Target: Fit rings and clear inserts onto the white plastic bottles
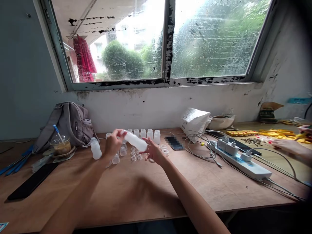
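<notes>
A white translucent plastic bottle [135,140] hangs tilted above the table, its lower end to the right. My left hand [114,143] is closed on its upper left end. At the other end, the fingers of my right hand [155,151] curve around the base, partly spread. Behind them, several similar bottles [156,137] stand in a row. One bottle [96,149] is upright left of my left hand. Clear plastic rings [133,158] lie beneath the held bottle, and small clear caps [116,159] sit near my left wrist, partly hidden.
A phone [174,143], loose cables [198,151] and a power strip [246,164] lie to the right. At left are a backpack [68,120], a drink cup [60,146] and a black flat object [32,182]. Another person's hand [290,148] works among yellow parts [278,132] at far right.
</notes>
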Tool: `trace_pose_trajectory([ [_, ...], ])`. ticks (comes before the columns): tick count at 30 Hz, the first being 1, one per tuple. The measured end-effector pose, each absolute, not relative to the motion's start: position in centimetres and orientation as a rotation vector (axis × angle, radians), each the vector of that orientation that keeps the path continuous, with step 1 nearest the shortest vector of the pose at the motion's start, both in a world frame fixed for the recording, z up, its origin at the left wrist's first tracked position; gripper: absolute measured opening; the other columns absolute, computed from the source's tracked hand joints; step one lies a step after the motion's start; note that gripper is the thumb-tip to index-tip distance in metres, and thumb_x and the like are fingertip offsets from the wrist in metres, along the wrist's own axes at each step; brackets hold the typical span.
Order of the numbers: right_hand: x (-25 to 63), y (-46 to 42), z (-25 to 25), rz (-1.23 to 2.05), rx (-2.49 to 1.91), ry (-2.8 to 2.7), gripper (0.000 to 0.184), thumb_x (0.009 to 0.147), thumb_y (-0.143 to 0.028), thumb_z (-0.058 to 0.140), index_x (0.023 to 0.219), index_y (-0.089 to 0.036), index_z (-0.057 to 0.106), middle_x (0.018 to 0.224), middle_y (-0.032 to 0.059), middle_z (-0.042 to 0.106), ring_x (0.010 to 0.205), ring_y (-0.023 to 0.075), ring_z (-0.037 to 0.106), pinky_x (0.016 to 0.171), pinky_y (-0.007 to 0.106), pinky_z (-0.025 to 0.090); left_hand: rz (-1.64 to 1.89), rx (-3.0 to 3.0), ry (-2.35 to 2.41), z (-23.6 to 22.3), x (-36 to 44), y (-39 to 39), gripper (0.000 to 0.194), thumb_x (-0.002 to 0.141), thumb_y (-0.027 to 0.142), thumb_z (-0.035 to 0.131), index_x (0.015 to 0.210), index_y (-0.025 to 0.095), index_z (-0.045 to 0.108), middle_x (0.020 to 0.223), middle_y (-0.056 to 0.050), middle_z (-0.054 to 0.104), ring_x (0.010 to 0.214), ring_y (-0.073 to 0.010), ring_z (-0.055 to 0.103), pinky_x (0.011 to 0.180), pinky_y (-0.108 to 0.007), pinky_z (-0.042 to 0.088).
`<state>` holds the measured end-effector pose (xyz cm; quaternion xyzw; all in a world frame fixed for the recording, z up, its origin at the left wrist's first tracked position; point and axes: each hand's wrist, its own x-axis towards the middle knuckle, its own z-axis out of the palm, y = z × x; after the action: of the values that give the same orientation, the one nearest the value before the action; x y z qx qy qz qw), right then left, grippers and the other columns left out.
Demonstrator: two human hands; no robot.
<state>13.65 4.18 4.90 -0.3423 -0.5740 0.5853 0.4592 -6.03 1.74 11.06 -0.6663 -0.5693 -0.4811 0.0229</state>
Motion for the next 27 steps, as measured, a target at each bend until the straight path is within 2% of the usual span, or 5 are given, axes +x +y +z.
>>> trace_pose_trajectory([
  [5, 14.3, 5.6, 3.1, 1.265, -1.069, -1.187, 0.037, 0.071, -0.049, 0.047, 0.089, -0.017, 0.052, 0.067, 0.0029, 0.056, 0.042, 0.0102, 0.049, 0.032, 0.019, 0.035, -1.842, -2.315, -1.851, 5.3, -2.0, 2.2, 0.038, 0.074, 0.052, 0.043, 0.086, 0.017, 0.052, 0.078, -0.005, 0.063, 0.070, -0.0174, 0.060, 0.058, -0.026, 0.044],
  [9, 14.9, 7.1, 1.7, 1.074, -1.218, -1.274, 0.029, 0.067, -0.044, 0.051, 0.074, -0.015, 0.054, 0.058, -0.0002, 0.052, 0.044, 0.0095, 0.046, 0.032, 0.017, 0.031, -1.820, -2.415, -1.984, 2.2, -1.7, 2.8, 0.043, 0.069, 0.056, 0.047, 0.090, 0.018, 0.047, 0.065, -0.002, 0.061, 0.052, -0.0162, 0.059, 0.053, -0.027, 0.044],
  [12, 14.7, 7.1, 1.4, 0.931, -1.281, -1.409, 0.027, 0.063, -0.041, 0.053, 0.066, -0.015, 0.056, 0.054, -0.0012, 0.050, 0.046, 0.0091, 0.045, 0.034, 0.016, 0.031, -1.708, -2.565, -1.900, 1.0, -2.3, 2.6, 0.044, 0.064, 0.055, 0.054, 0.090, 0.020, 0.047, 0.067, 0.001, 0.060, 0.045, -0.0128, 0.056, 0.053, -0.026, 0.044],
  [19, 14.2, 6.3, 2.0, 0.927, -1.224, -1.497, 0.028, 0.064, -0.042, 0.050, 0.064, -0.015, 0.055, 0.053, -0.0017, 0.048, 0.046, 0.0095, 0.044, 0.035, 0.017, 0.029, -1.768, -2.800, -1.938, 0.3, -3.3, 2.6, 0.038, 0.068, 0.056, 0.048, 0.075, 0.018, 0.046, 0.047, 0.007, 0.045, 0.031, -0.0061, 0.038, 0.030, -0.017, 0.027],
  [27, 14.1, 5.3, 2.7, 0.494, -1.119, -1.621, 0.027, 0.073, -0.040, 0.044, 0.066, -0.016, 0.056, 0.066, 0.0025, 0.059, 0.063, 0.0137, 0.052, 0.056, 0.020, 0.039, -1.958, -2.784, -2.209, 0.8, -3.5, 3.7, 0.046, 0.070, 0.062, 0.038, 0.062, 0.017, 0.045, 0.038, 0.008, 0.031, 0.030, -0.0045, 0.024, 0.032, -0.018, 0.016],
])
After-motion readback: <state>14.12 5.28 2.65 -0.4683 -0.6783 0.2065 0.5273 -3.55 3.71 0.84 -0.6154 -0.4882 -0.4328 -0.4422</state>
